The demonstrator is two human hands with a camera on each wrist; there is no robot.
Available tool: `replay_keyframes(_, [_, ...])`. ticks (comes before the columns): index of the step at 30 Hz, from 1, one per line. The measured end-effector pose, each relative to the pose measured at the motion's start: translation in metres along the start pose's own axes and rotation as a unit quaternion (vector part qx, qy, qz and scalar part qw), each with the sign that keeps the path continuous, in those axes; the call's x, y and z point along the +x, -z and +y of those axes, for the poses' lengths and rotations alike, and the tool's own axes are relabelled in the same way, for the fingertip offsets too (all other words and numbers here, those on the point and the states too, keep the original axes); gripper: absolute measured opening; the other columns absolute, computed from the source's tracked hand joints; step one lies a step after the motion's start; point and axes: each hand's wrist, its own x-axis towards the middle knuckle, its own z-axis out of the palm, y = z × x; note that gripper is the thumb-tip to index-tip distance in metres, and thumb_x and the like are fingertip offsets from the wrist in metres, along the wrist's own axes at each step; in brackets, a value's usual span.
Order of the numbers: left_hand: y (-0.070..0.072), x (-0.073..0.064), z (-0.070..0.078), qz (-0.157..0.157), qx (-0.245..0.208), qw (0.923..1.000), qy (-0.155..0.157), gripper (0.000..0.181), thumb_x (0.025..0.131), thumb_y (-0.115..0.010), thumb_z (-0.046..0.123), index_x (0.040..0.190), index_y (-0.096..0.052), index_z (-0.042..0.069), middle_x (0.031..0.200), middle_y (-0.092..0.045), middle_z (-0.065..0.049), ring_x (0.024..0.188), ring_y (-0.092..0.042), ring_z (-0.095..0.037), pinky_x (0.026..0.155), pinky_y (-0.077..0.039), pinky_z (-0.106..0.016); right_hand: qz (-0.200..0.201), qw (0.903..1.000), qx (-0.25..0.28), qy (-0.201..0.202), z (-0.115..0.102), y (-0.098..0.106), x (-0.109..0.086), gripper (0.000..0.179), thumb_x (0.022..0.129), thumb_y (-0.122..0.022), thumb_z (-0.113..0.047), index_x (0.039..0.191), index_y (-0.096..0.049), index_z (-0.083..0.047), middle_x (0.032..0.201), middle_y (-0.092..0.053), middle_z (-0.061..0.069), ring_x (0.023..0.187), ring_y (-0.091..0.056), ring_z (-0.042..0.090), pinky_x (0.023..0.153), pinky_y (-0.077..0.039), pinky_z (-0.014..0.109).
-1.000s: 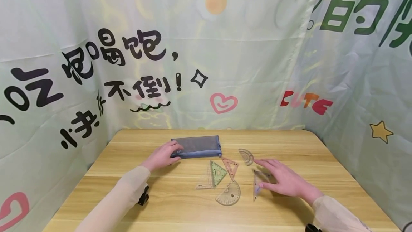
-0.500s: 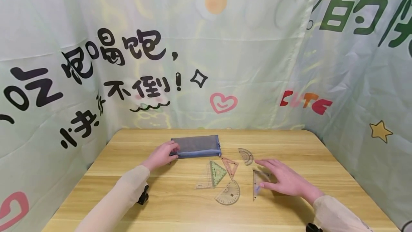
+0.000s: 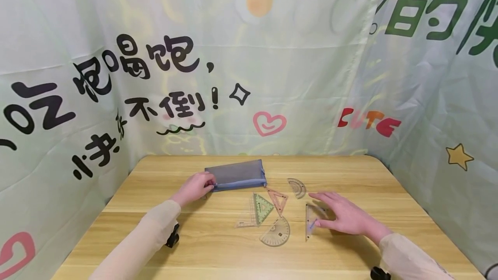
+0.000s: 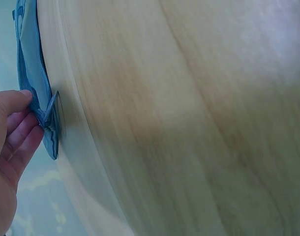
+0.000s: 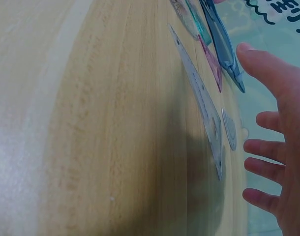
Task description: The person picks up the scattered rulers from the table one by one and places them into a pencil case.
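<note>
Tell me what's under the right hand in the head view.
A clear set square, partly: its left edge shows, but the right hand hides its right part and some table below.

— How is the left hand [image 3: 196, 186] found?
— It is placed left of centre in the head view, left forearm [image 3: 136, 241] extended from the lower left; thumb and fingers are pinched together at its wrist view's left edge.
— And the right hand [image 3: 348, 216]?
— It is held right of centre, right forearm [image 3: 412, 257] extended from the lower right; along its wrist view's right edge, fingers are spread apart, thumb uppermost.
</note>
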Motion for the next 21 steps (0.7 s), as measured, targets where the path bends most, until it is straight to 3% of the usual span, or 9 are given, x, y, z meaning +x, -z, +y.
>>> replay_keyframes(6, [0.0,-0.002,0.0,0.005,0.001,1.0,0.007,0.006,0.091,-0.07,0.011,0.086,-0.072,0.008,0.083,-0.068,0.001,0.074,-0.056,-0.007,0.066,-0.052,-0.025,-0.003,1.0,0.001,0.002,-0.001,0.001,0.001,0.075,0.085,-0.068,-0.057,0.144,-0.05,-0.013,0.139,-0.058,0.014,0.126,-0.055,0.039,0.102,-0.048,0.061])
replay_keyframes(15, [0.005,-0.009,0.014,0.028,-0.033,0.998,0.047,0.005,0.088,-0.07,0.005,0.087,-0.075,0.004,0.083,-0.072,-0.005,0.071,-0.06,-0.008,0.064,-0.054,-0.025,-0.004,0.9999,0.004,0.011,0.003,0.001,0.005,0.081,0.081,-0.07,-0.06,0.143,-0.051,-0.011,0.138,-0.058,0.016,0.124,-0.056,0.04,0.099,-0.05,0.063])
replay_keyframes(21, [0.006,-0.013,0.018,0.026,-0.061,0.9947,0.079,0.005,0.088,-0.071,0.005,0.085,-0.075,0.005,0.081,-0.072,-0.003,0.07,-0.061,-0.006,0.063,-0.054,-0.022,-0.01,0.9998,0.003,0.017,0.005,-0.001,0.006,0.08,0.082,-0.069,-0.061,0.142,-0.052,-0.011,0.138,-0.059,0.015,0.124,-0.056,0.04,0.098,-0.05,0.062])
